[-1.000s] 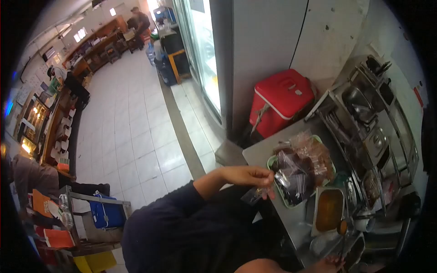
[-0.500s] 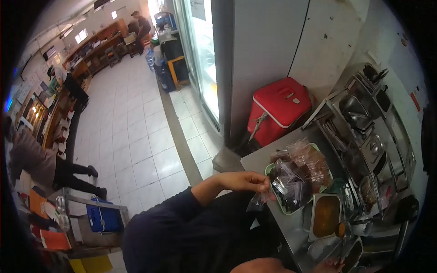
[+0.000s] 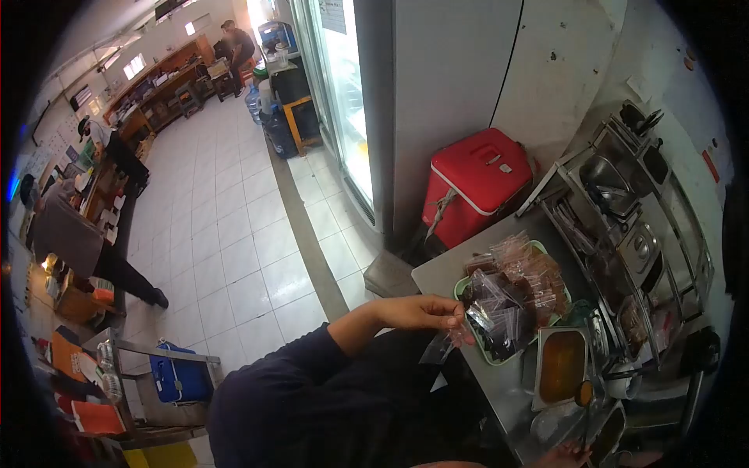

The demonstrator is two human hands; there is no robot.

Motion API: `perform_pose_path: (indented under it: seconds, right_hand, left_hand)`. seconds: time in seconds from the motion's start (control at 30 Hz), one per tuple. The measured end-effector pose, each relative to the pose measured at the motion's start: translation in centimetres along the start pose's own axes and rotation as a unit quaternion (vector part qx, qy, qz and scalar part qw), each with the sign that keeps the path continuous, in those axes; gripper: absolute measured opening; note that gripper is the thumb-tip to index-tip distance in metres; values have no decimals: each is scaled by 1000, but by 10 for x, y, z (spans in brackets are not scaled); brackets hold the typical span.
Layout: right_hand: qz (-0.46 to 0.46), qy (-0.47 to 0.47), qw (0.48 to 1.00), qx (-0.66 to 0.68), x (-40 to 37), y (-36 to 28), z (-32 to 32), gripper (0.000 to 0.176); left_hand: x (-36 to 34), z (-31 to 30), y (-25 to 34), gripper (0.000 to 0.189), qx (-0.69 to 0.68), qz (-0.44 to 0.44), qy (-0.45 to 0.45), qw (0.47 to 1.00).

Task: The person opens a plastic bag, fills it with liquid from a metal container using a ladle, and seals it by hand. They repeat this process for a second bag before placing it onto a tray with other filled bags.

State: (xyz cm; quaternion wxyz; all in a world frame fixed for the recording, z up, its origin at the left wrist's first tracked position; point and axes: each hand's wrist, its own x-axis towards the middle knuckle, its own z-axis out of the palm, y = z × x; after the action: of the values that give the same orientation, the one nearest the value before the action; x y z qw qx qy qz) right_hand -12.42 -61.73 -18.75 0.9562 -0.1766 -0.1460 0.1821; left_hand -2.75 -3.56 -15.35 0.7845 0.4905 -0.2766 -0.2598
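Observation:
My left hand (image 3: 421, 313) is closed in a pinch on a small clear plastic bag (image 3: 437, 348), which hangs below the fingers at the table's edge. Right beside it is a green-rimmed tray (image 3: 495, 360) heaped with clear packets of dark and reddish-brown contents (image 3: 538, 285). A steel pan (image 3: 562, 368) of orange-brown liquid stands nearer to me. By its lower corner is a ladle (image 3: 583, 394) with an orange-brown bowl. My right hand (image 3: 567, 455), partly cut off at the bottom edge, has its fingers closed round the ladle's handle.
A steel rack (image 3: 616, 226) with pans and lids stands along the right. Behind the table (image 3: 449, 273) is a red cooler box (image 3: 480, 175). A glass-door fridge (image 3: 351, 101) stands ahead. A blue cooler (image 3: 179, 373) and several people are at the left.
The nearest person at the left has shifted and leans toward the counter. The plastic bag has swung slightly left under my left hand. My hands stay almost in place.

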Motion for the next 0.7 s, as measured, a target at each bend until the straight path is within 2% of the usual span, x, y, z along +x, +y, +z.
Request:
perform_pose_path:
  seconds: [0.03,0.1,0.2,0.27,0.37,0.4,0.47,0.57,0.6,0.63,0.7]
  right_hand:
    - [-97,49,994,-31,-8,-2,-16,33]
    - [-285,146,943,-94,-45,-13,-75,31]
    - [-438,356,810,-161,-2,26,-17,30]
    - [-465,425,760,-159,17,31,-1,29]
    - [-498,522,675,-155,32,35,14,28]
    - [-507,552,643,-154,32,35,16,28]
    - [-437,437,772,-149,9,22,-3,30]
    - [-307,226,916,-126,-35,-13,-55,34]
    - [-253,154,948,-120,-36,-15,-57,36]
    - [-240,134,955,-114,-37,-17,-58,35]
    - [-268,164,943,-112,-32,-16,-59,34]
  left_hand:
    - [0,1,1,24,1,1,3,1000]
    - [1,4,2,23,-4,-11,7,1000]
    - [4,9,-5,23,-11,-39,-13,999]
    - [10,16,-22,23,-1,-48,-58,997]
    - [22,33,-49,26,-25,-102,-186,977]
    - [25,38,-66,27,-9,-124,-197,972]
    - [27,36,-100,31,24,-169,-219,961]
    - [28,23,-102,32,305,-230,-185,905]
    - [24,17,-103,33,317,-235,-163,904]
    - [19,10,-103,33,328,-240,-141,903]
    - [3,-7,-105,34,354,-251,-91,897]
